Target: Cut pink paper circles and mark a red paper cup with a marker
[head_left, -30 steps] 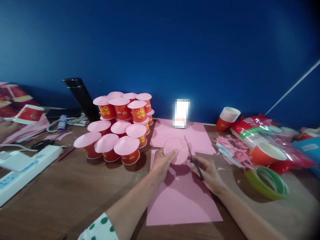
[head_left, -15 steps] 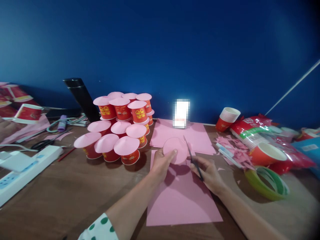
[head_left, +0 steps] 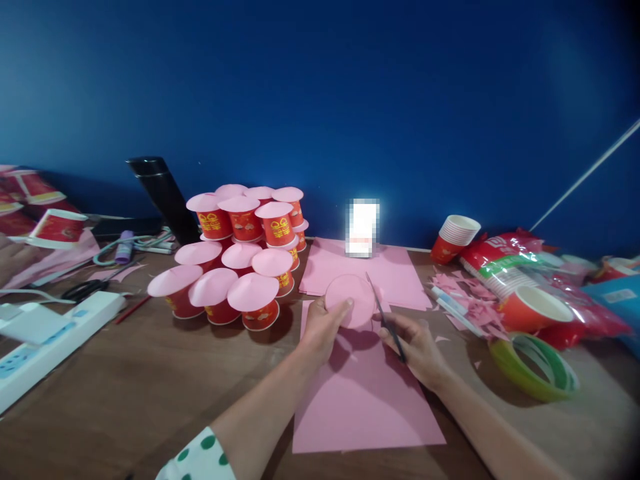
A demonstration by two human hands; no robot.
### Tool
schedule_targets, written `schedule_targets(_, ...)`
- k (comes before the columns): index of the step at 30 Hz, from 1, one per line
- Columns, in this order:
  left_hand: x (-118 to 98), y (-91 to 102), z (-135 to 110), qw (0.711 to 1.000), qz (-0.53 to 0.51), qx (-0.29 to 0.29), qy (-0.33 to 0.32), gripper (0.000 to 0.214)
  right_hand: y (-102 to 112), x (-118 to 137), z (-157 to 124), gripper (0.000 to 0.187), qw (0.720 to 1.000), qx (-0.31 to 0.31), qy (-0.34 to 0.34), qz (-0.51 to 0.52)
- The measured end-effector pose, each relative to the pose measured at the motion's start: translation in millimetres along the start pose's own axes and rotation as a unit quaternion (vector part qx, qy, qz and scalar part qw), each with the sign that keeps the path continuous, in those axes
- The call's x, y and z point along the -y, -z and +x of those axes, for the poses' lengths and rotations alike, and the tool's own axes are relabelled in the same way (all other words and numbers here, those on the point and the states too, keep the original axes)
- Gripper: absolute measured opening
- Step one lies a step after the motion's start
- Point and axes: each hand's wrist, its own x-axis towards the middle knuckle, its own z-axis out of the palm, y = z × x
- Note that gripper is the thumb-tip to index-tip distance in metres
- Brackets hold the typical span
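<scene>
A round pink paper disc is pinched in my left hand, with the thumb lying on its face. My right hand is closed around a pair of dark scissors. The blades point up and away, along the disc's right edge. Whether they touch the paper I cannot tell. Beneath both hands lies a pink paper sheet, and behind it a stack of pink sheets.
Red paper cups with pink cone tops stand stacked at left. A power strip and another person's hand are far left. On the right are tape, paper scraps, nested cups and a lit, blurred-out screen at the back.
Almost nothing differs. The disc and the scissors have shifted very slightly to the left; both hands keep their grip.
</scene>
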Motion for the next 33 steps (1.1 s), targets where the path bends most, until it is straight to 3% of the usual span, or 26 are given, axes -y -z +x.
schedule_targets(33, -7.0, -2.2, 2.1, 0.999, -0.014, -0.028, 0.011, 0.040, -0.1, -5.0, 2.0, 0.057, 1.000, 0.010, 0.001, -0.026)
